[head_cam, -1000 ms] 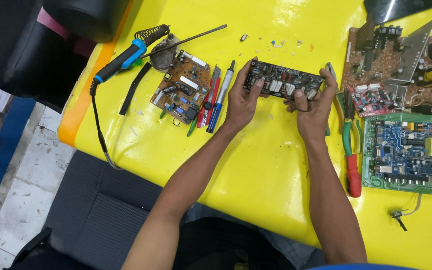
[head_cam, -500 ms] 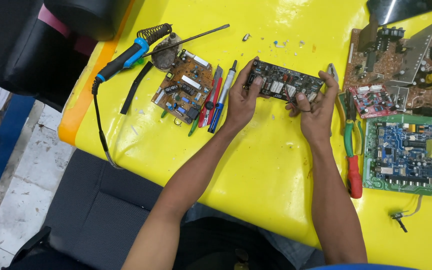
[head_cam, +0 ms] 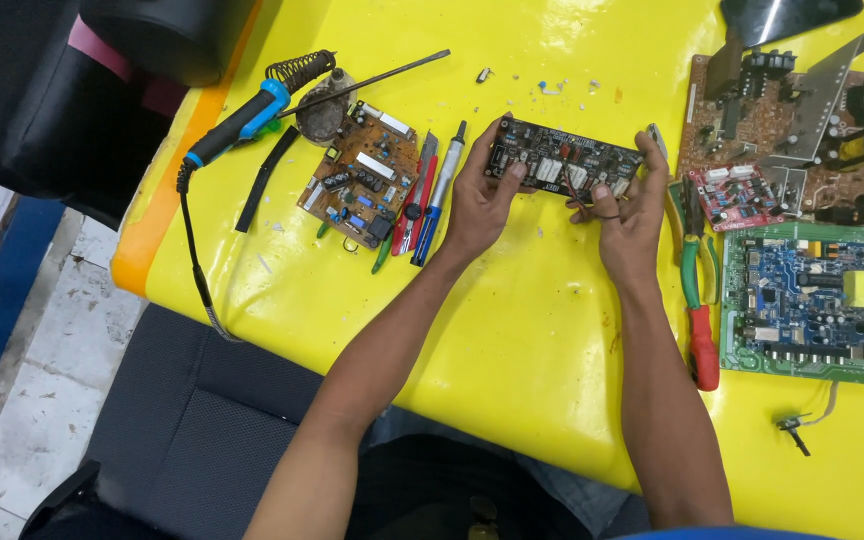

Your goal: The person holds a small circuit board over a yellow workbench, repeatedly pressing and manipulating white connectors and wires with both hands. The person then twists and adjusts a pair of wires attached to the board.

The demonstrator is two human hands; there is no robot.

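Both hands hold a long dark circuit board [head_cam: 564,160] just above the yellow table [head_cam: 512,330]. My left hand [head_cam: 479,200] grips the board's left end, thumb on its top face. My right hand [head_cam: 629,215] holds the right end, fingers curled under it and a thin red wire looped near the thumb. The board carries white connectors and small components and is tilted toward me.
A brown circuit board [head_cam: 362,180], screwdrivers and pens [head_cam: 430,200] lie left of my hands. A blue-handled soldering iron [head_cam: 242,125] rests at the far left with its cable. Right: pliers with green and red handles [head_cam: 697,290], a green and blue board [head_cam: 812,300], a brown board with heat sinks [head_cam: 782,120].
The board has shifted slightly in my hands, and my right thumb has come up onto its right end. Everything else on the table stays put.
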